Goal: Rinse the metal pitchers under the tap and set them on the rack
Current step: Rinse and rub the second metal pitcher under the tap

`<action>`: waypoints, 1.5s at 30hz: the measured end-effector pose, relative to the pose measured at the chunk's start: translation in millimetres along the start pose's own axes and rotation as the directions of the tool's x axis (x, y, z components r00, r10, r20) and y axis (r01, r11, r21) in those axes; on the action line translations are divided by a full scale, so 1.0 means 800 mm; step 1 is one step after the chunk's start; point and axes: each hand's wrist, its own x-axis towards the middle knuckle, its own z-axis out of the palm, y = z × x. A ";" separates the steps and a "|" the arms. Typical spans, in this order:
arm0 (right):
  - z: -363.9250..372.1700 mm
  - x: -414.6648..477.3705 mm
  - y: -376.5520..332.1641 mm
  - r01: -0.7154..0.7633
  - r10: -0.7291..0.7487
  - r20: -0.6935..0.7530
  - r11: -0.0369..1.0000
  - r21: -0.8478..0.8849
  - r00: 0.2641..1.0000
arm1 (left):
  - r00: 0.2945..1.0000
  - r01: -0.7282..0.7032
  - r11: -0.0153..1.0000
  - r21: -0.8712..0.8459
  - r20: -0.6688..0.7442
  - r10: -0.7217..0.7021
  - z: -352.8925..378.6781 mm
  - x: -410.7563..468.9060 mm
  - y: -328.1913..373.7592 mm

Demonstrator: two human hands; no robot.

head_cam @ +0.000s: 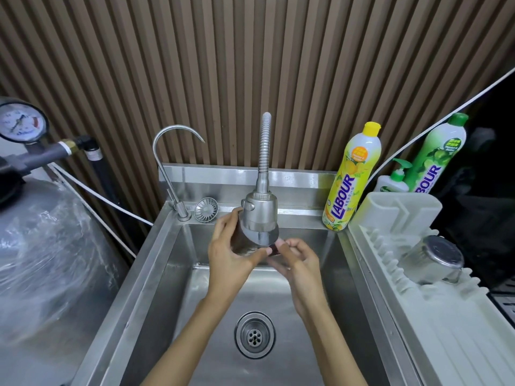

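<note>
Pitcher (240, 242): held above the back edge of the sink (172, 274), tucked right under the tap head (259, 215) and mostly hidden by it; looks dark in the shadow.
Left hand (231, 254): curled round the pitcher's left side, thumb across the front.
Right hand (299, 264): pinching a small dark part on the pitcher's right, handle or rim, cannot tell which.
Water: cannot tell whether running.
Racked pitcher (434, 260): upside down by the right edge of the rack (446, 335), towards the back.
Risk, slip: wet metal and only a fingertip pinch on the right; likely to twist loose and drop towards the drain (254, 334) if the left grip eases.
Risk, knock: almost no gap under the tap head; lifting straight up probably bangs the rim against it.
Risk, splash: a tilted mouth close under the spray may throw water over the sink's front edge.
Risk, transfer: a wide swing to the rack could clip the soap bottle (351, 179) at the sink's back right corner, or nudge the racked pitcher off.
</note>
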 end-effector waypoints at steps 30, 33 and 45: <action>0.002 -0.003 -0.023 0.046 -0.129 -0.139 0.872 -0.487 0.982 | 0.980 0.193 0.979 0.061 -0.070 -0.189 0.001 -0.016 0.008; 0.002 -0.012 -0.040 0.112 -0.335 -0.111 0.581 -0.806 0.936 | 0.952 0.304 0.945 -0.117 0.069 -0.298 0.009 -0.024 -0.004; 0.003 0.019 0.021 -0.020 0.010 0.070 0.990 0.142 0.998 | 1.000 0.011 1.000 -0.011 -0.008 -0.011 0.009 -0.002 -0.010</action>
